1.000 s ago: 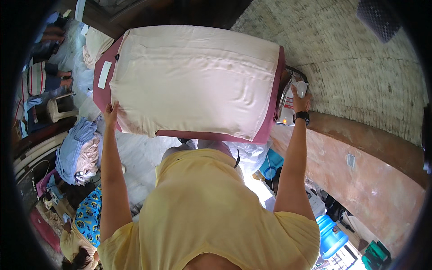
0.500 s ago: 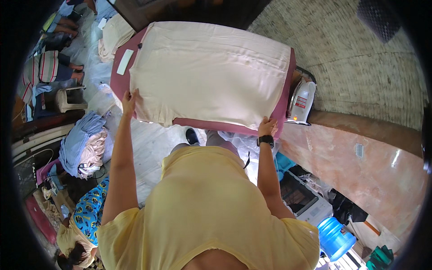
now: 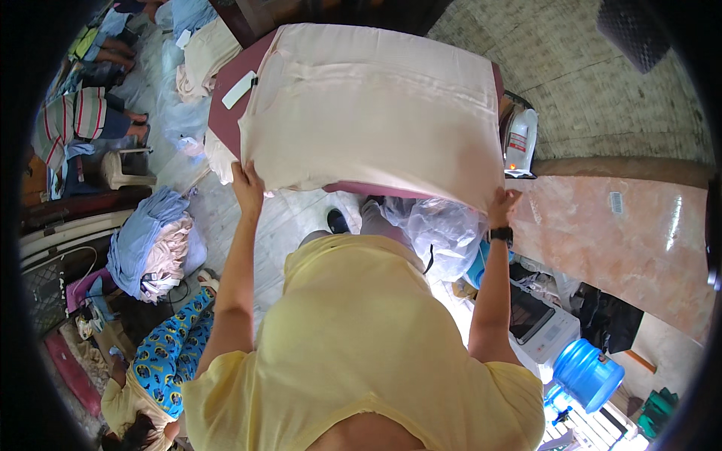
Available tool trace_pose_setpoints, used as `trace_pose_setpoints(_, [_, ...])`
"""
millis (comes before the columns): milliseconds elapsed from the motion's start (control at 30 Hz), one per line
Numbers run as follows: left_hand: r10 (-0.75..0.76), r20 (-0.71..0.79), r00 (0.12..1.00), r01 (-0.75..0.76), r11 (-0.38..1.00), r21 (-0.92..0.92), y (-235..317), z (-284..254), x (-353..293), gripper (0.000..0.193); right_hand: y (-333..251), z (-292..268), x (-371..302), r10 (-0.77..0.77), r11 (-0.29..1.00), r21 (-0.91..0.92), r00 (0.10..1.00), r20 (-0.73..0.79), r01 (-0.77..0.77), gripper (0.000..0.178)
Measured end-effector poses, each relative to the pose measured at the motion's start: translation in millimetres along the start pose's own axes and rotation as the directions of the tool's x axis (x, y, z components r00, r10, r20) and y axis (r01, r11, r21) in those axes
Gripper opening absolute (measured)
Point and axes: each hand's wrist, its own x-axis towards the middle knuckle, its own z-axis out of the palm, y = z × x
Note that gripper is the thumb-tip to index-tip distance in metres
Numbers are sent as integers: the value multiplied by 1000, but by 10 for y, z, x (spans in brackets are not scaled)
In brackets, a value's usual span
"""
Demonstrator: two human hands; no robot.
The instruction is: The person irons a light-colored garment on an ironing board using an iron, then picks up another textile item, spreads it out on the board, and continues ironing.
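Note:
A cream garment (image 3: 376, 113) lies spread over a maroon-covered ironing board (image 3: 226, 81). My left hand (image 3: 250, 188) is closed on its near left edge. At the near right corner, my right hand (image 3: 502, 207), with a black watch at the wrist, pinches the cloth and holds it out past the board's near edge. The cloth between the hands looks mostly smooth, with some faint creases toward the far side. Right of the board stands a white iron (image 3: 520, 141) with a small orange light lit. A pale flat strip (image 3: 239, 90) rests on the board's left end.
Blue and pink clothes (image 3: 154, 244) are piled at the left. A seated person in blue patterned trousers (image 3: 169, 349) is at the lower left. Clear plastic (image 3: 444, 233) hangs below the board. A microwave-like appliance (image 3: 545, 323) and a blue water jug (image 3: 587, 376) stand at the right.
My right hand has moved right, drawing the near right corner of the garment outward over the board's edge. My left hand keeps its hold. The whole view has shifted slightly.

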Motion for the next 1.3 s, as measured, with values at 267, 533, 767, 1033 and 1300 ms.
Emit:
trace_pose_setpoints(267, [-178, -14, 984, 178, 983, 37, -528, -552, -1446, 26, -279, -738, -1557, 245, 970, -59, 955, 167, -238, 23])
trace_pose_setpoints(533, [48, -94, 994, -12, 936, 351, -841, -496, -1329, 23, 262, -330, -1684, 79, 863, -500, 957, 278, 74, 43])
trace_pose_setpoints(767, [329, -74, 942, -311, 932, 184, -370, 565, 1115, 43, -585, 741, 1215, -47, 996, -61, 969, 243, 64, 47])
trace_pose_setpoints(1033, [32, 61, 998, -51, 943, 328, -478, 1316, 2098, 39, -356, 1945, 2578, 166, 984, -106, 946, 278, -142, 42])
trace_pose_setpoints(1300, [476, -22, 879, -373, 716, 590, 200, 1478, 2406, 34, -352, 2001, 2729, 135, 968, 150, 920, 367, -202, 25])
